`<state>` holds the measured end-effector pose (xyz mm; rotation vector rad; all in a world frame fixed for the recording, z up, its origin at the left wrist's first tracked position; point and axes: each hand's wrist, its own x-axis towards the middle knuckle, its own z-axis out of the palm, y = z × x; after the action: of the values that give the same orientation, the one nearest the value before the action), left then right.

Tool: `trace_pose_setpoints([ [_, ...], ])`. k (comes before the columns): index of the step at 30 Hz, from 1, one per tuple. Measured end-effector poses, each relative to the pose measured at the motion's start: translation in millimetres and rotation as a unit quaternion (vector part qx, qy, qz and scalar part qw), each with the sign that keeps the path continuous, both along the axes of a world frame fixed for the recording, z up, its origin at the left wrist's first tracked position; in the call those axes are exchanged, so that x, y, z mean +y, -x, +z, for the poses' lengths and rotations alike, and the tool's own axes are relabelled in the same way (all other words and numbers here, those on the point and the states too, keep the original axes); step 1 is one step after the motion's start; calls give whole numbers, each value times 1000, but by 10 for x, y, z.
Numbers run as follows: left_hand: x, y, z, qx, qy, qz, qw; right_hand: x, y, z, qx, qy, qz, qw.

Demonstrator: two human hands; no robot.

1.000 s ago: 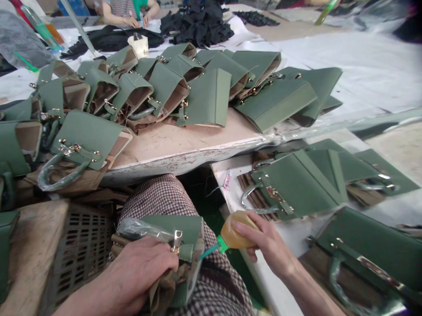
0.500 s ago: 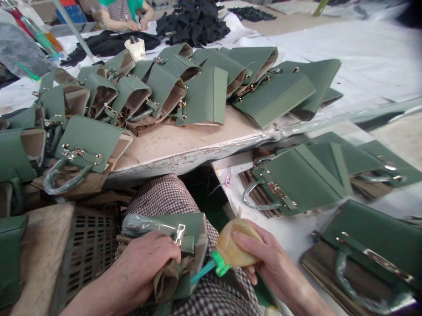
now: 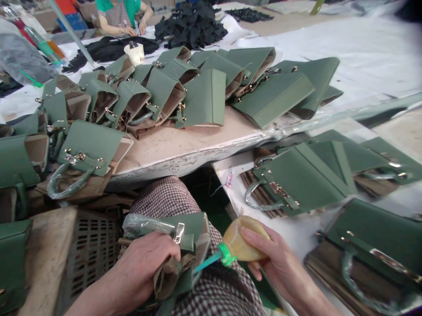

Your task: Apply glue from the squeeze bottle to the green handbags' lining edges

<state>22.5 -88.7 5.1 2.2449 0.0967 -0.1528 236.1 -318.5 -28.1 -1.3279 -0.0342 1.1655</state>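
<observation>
Across my lap, on checked cloth, rests a green handbag (image 3: 194,221) with a plastic-wrapped handle and a metal buckle. My left hand (image 3: 149,263) is closed on it, gripping near the brown lining, which bunches out below the fingers. In my right hand (image 3: 267,246) is a squeeze bottle (image 3: 242,238) of yellowish liquid, with a green cap and a thin blue-green nozzle. The nozzle points left and its tip is at the bag's side edge; whether it touches cannot be made out. My left fingertips are hidden behind the bag.
Many green handbags (image 3: 204,93) lie in rows on the table ahead. More handbags (image 3: 306,177) lie on a white surface at right. A plastic crate (image 3: 92,247) and a board (image 3: 44,267) stand at left. A co-worker (image 3: 122,15) sits beyond, near black pieces (image 3: 191,26).
My right hand has shifted slightly right with the squeeze bottle, drawing the nozzle a little along the bag's edge. My left hand keeps its hold. The view has tilted slightly.
</observation>
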Motion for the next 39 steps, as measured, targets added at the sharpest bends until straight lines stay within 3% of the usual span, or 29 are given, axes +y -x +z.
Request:
trace_pose_setpoints([
  [5,-2,7,5,-5,2,-5,1000,25,-3,29,-4,-1,0,1000],
  [13,-50,-14,15,13,-15,-62,998,-1,-89,48,-18,17,73,997],
  [23,-44,-95,70,-44,-37,-67,996,-79,-349,-213,-158,77,112,978],
  [29,-29,-57,25,-26,-27,-65,997,-80,-411,-286,-219,139,91,962],
  [36,-25,-78,17,-24,-27,-76,996,-90,-313,-65,-136,46,107,984],
  [39,-25,-86,31,-20,-25,-76,997,-86,-326,-88,-124,43,112,985],
])
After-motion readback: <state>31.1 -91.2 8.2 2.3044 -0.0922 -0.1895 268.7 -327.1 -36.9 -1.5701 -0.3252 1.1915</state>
